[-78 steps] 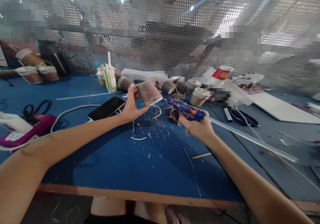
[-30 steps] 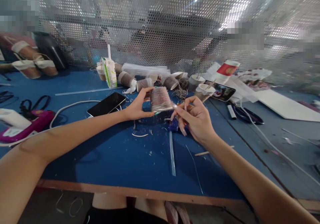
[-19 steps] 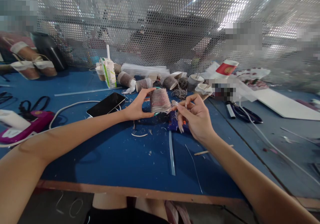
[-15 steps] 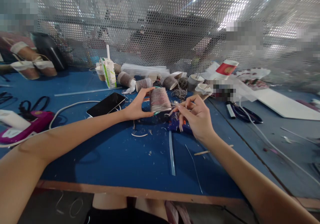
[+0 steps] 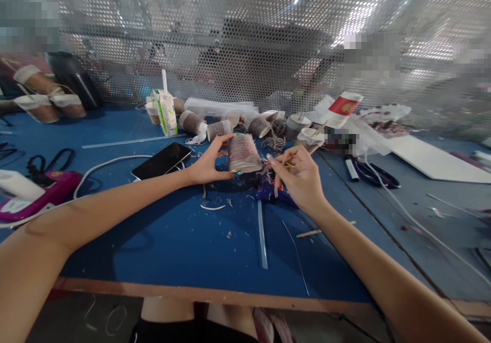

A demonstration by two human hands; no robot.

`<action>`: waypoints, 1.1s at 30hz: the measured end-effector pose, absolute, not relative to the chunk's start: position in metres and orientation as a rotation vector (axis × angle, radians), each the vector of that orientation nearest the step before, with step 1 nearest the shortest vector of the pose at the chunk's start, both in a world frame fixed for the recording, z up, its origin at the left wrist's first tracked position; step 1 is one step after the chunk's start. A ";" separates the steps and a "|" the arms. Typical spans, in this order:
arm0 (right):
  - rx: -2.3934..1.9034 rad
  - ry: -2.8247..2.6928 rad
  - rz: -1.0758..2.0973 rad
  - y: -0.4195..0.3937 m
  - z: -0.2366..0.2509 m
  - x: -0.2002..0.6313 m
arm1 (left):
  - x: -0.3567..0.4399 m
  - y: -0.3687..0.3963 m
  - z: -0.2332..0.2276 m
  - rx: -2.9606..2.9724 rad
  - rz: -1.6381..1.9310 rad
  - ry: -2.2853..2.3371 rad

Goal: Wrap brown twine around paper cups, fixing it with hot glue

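A cup [image 5: 244, 154] wrapped round with greyish-pink yarn lies sideways in my left hand [image 5: 209, 163], thumb below and fingers above it. Just off the cup's right end, my right hand [image 5: 301, 178] has its thumb and forefinger pinched together. What they hold is too small to make out; a thin yellowish sliver shows by those fingers, and loose fibres hang near the cup's rim. Beneath the right hand lies a dark blue object [image 5: 279, 196] with an orange spot, partly hidden by the fingers.
Behind the hands stand several yarn-wrapped cups [image 5: 259, 127] and a drink carton [image 5: 165, 112]. A phone [image 5: 161, 161] and a magenta device [image 5: 46, 200] lie left. Nearer are a clear strip [image 5: 262, 238] and a wooden stick [image 5: 309, 233]. A mesh screen [image 5: 215, 41] rises behind.
The wrapped cup has tilted slightly in my left hand. By my right fingers a yellowish sliver now shows. Both hands stay in nearly the same place.
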State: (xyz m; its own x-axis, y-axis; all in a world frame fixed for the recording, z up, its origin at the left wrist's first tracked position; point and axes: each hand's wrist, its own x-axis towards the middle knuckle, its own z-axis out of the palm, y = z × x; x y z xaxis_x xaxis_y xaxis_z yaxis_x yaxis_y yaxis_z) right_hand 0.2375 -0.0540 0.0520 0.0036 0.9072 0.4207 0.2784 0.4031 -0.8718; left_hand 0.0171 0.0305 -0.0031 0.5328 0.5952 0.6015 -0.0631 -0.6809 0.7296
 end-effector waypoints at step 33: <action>-1.406 -1.588 -0.264 -0.047 0.056 0.275 | 0.015 0.031 -0.005 2.087 1.266 0.476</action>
State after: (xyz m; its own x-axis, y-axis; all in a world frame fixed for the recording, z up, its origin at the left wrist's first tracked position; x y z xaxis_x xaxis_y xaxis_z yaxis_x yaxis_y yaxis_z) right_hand 0.2750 -0.0472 0.0557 0.1280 0.6472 0.7515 0.8553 0.3116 -0.4141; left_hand 0.0148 0.0315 -0.0054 0.4696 0.5982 0.6494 -0.0218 -0.7275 0.6858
